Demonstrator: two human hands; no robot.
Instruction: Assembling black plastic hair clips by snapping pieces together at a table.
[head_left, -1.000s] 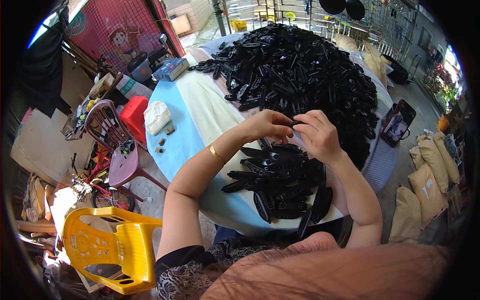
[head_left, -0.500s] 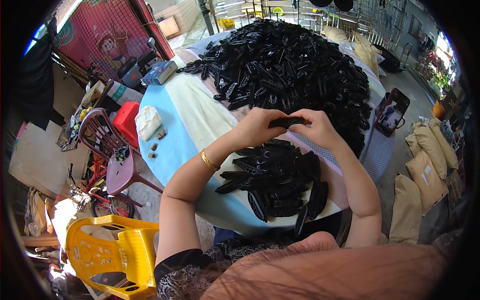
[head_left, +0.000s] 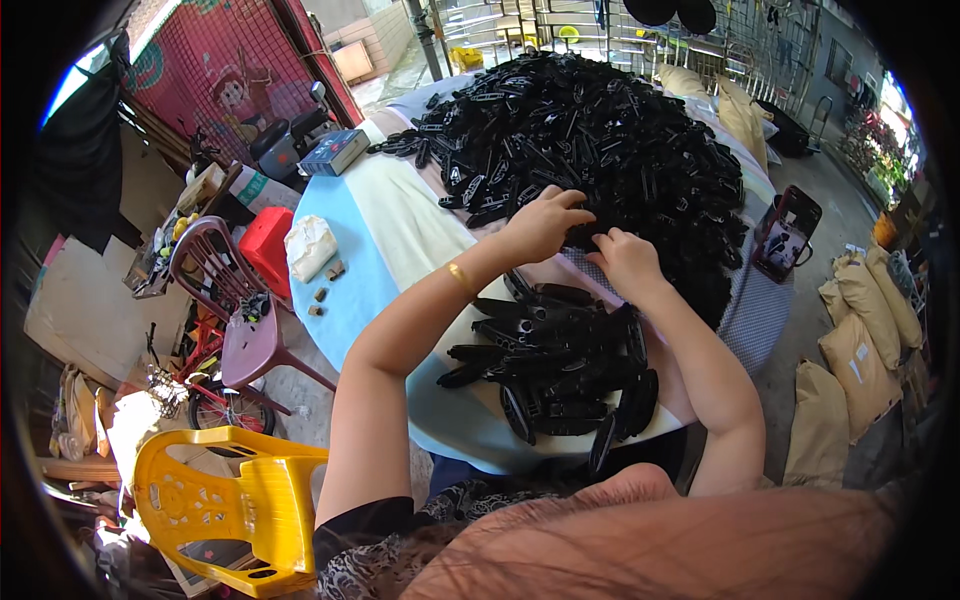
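Note:
A large heap of slim black oval pieces with pale outlines [head_left: 600, 130] covers the far part of the table; they look like plastic hair clips. My left hand [head_left: 545, 222] is at the heap's near edge, fingers spread, nothing visible in them. Beside it on the right, my right hand [head_left: 630, 262] is over the same edge, its fingers bent and thumb apart, with no piece showing in it. Closer to me lies a smaller pile of similar black pieces [head_left: 560, 360], between my forearms. Some of its pieces lie roughly side by side.
A striped cloth covers the round table [head_left: 375, 225]. On its left are a blue box [head_left: 335, 152], a white crumpled bag [head_left: 311, 248] and small brown blocks [head_left: 319, 295]. A phone [head_left: 788, 235] stands at the right edge. A yellow chair [head_left: 220, 500] and tan sacks [head_left: 858, 370] stand around.
Both hands held one black piece between them earlier; that piece no longer shows in them. The hands have moved apart, the left reaching farther toward the heap. The view has shifted slightly.

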